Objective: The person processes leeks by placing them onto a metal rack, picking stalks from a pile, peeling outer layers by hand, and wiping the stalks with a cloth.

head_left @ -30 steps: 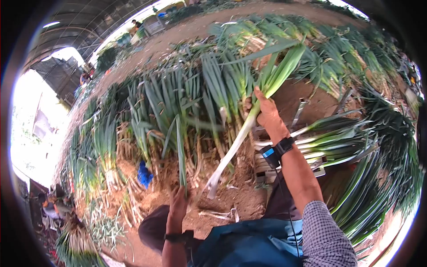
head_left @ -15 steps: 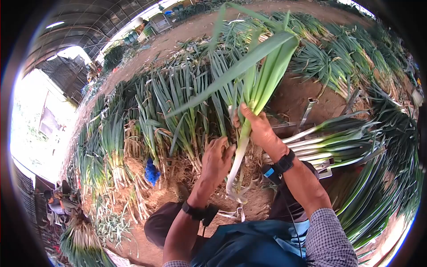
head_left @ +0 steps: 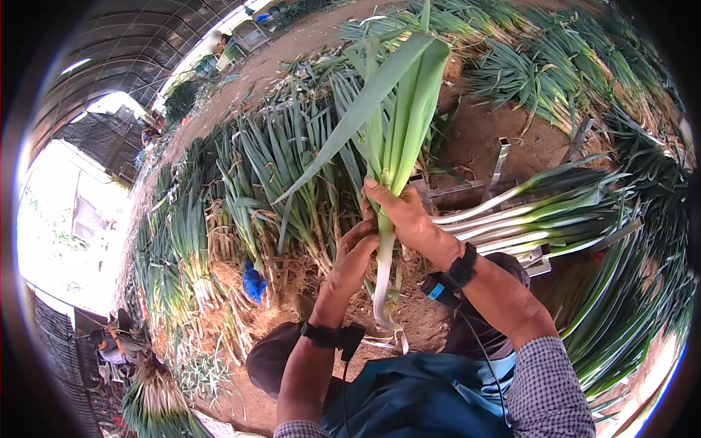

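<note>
My right hand (head_left: 404,219) is closed around a long leek (head_left: 383,274), gripping it where the white shank turns green. Its broad leaves (head_left: 409,109) fan upward, one bending down to the left. The white end with roots points down, above the soil between my knees. My left hand (head_left: 354,259) is at the shank just below the right hand, fingers curled and thumb against it; its fingertips are partly hidden. To the right, several cleaned leeks (head_left: 518,223) with white shanks lie across a metal frame (head_left: 500,171).
Bundles of untrimmed leeks (head_left: 277,168) stand in a row ahead and to the left. More leek piles (head_left: 540,87) lie at the back right. A blue scrap (head_left: 254,282) sits among roots. Another person (head_left: 113,347) is at the far left, near a tied bundle (head_left: 157,398).
The leek and my right hand have shifted slightly left and down in view. My left hand has come from beside the shank to meet it just below the right hand.
</note>
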Tool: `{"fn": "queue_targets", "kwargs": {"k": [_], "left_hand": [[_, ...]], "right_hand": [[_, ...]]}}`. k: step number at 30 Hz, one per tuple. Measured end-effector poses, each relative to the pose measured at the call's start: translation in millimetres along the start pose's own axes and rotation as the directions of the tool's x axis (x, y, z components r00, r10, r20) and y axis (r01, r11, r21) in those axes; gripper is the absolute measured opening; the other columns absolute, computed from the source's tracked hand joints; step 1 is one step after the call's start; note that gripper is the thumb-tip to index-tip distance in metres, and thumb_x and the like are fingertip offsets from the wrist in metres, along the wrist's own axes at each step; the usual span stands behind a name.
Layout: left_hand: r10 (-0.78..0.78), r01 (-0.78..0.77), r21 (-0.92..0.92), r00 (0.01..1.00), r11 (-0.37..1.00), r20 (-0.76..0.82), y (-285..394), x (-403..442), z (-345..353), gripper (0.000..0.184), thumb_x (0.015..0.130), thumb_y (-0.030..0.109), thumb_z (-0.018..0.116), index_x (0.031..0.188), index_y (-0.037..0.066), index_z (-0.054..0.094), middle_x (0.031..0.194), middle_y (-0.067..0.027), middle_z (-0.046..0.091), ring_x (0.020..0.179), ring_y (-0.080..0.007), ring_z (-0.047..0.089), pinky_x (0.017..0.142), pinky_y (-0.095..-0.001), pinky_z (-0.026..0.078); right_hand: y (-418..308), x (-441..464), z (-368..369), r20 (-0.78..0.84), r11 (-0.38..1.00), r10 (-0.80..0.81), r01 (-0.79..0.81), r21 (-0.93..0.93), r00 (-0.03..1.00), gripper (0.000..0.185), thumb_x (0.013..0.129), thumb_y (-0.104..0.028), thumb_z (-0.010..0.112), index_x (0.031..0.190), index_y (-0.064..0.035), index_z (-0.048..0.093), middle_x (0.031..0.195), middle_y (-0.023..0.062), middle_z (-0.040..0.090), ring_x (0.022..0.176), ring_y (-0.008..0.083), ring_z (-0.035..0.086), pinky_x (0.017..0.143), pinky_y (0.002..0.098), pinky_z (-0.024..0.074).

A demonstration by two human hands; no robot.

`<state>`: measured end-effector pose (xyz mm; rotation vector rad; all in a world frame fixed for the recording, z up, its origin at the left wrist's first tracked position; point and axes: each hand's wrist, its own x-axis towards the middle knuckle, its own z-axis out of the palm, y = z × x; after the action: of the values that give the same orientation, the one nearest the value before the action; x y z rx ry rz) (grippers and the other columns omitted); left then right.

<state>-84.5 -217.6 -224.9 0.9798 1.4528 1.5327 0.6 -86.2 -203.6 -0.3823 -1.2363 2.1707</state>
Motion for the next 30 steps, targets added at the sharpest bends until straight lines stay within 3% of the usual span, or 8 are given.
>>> {"fn": "queue_targets", "kwargs": {"k": [1,7,10,14,20,21,27,30], "left_hand": [[-0.121,0.114,-0.108,0.991,0.988,-0.064,8.7,-1.5,10.6,0.025,0.088,0.007,0.056,0.110,-0.001,0.063,0.105,-0.0053,0.062,0.090,-0.0113,0.056,0.082,-0.0265,0.044],[-0.038,0.040,0.120,0.999,0.992,-0.015,-14.4,1.5,-4.6,0.030,0.088,0.003,0.053,0.116,-0.003,0.061,0.099,-0.0033,0.065,0.084,-0.0095,0.056,0.073,-0.0253,0.046],[-0.175,0.154,-0.202,0.980,0.967,-0.094,-25.2,-2.4,-9.8,0.032,0.087,-0.001,0.052,0.117,-0.004,0.061,0.099,-0.0032,0.066,0.081,-0.0098,0.057,0.068,-0.0254,0.046],[-0.106,0.069,-0.217,0.981,0.974,-0.161,-25.2,-12.4,-15.3,0.033,0.094,0.012,0.063,0.124,-0.002,0.060,0.111,-0.0057,0.065,0.097,-0.0107,0.060,0.087,-0.0254,0.048],[0.024,0.069,0.514,0.985,0.855,-0.172,-13.6,-25.2,-12.3,0.028,0.095,0.022,0.067,0.110,-0.001,0.065,0.080,0.0043,0.059,0.073,-0.0027,0.051,0.061,-0.0214,0.042],[0.166,-0.024,0.548,0.963,0.836,-0.212,-21.8,-22.0,-13.2,0.020,0.095,0.020,0.067,0.099,0.000,0.067,0.070,0.0077,0.052,0.063,-0.0021,0.045,0.052,-0.0224,0.035],[-0.098,0.126,0.062,0.938,0.990,-0.332,-28.5,-18.1,-8.4,0.018,0.099,0.015,0.057,0.088,0.002,0.061,0.072,0.0015,0.056,0.062,-0.0047,0.046,0.054,-0.0239,0.038],[0.192,-0.075,0.262,0.868,0.962,-0.458,-44.2,-8.2,-11.0,0.018,0.100,0.015,0.054,0.086,0.003,0.055,0.073,0.0006,0.054,0.063,-0.0077,0.047,0.056,-0.0261,0.039]], "right_hand": [[-5.5,-4.2,0.5,-0.014,1.000,0.015,-0.015,0.003,1.000,0.034,0.094,-0.039,0.068,0.094,-0.0050,0.064,0.076,0.0025,0.062,0.067,0.0113,0.058,0.060,0.0265,0.0480],[5.2,-5.6,-0.8,-0.023,0.999,0.014,-0.013,0.052,1.000,0.034,0.092,-0.039,0.071,0.095,-0.0049,0.065,0.077,0.0027,0.063,0.067,0.0114,0.058,0.059,0.0265,0.0471],[2.0,-9.3,2.8,-0.025,0.997,0.056,-0.055,0.048,0.998,0.033,0.090,-0.037,0.073,0.096,-0.0052,0.065,0.079,0.0028,0.064,0.066,0.0124,0.059,0.058,0.0270,0.0476],[15.1,3.6,-6.1,0.016,0.976,0.034,-0.036,0.214,0.999,0.032,0.092,-0.035,0.071,0.098,-0.0045,0.063,0.078,0.0051,0.063,0.066,0.0158,0.060,0.059,0.0291,0.0505],[19.0,8.3,-6.7,0.053,0.943,0.095,-0.107,0.315,0.994,0.033,0.091,-0.037,0.071,0.098,-0.0054,0.062,0.079,0.0062,0.064,0.068,0.0167,0.061,0.061,0.0305,0.0514],[11.3,3.1,-3.7,0.052,0.954,0.096,-0.107,0.281,0.994,0.036,0.091,-0.039,0.071,0.099,-0.0057,0.062,0.080,0.0065,0.065,0.070,0.0170,0.062,0.063,0.0305,0.0524],[14.8,10.5,-8.0,0.242,0.916,0.143,-0.221,0.334,0.960,0.045,0.092,-0.044,0.068,0.109,-0.0035,0.060,0.087,0.0083,0.065,0.080,0.0207,0.064,0.073,0.0355,0.0530],[6.6,16.8,-4.1,0.312,0.918,0.123,-0.228,0.324,0.942,0.049,0.092,-0.041,0.068,0.120,-0.0029,0.058,0.100,0.0088,0.065,0.092,0.0242,0.065,0.083,0.0401,0.0532]]}}
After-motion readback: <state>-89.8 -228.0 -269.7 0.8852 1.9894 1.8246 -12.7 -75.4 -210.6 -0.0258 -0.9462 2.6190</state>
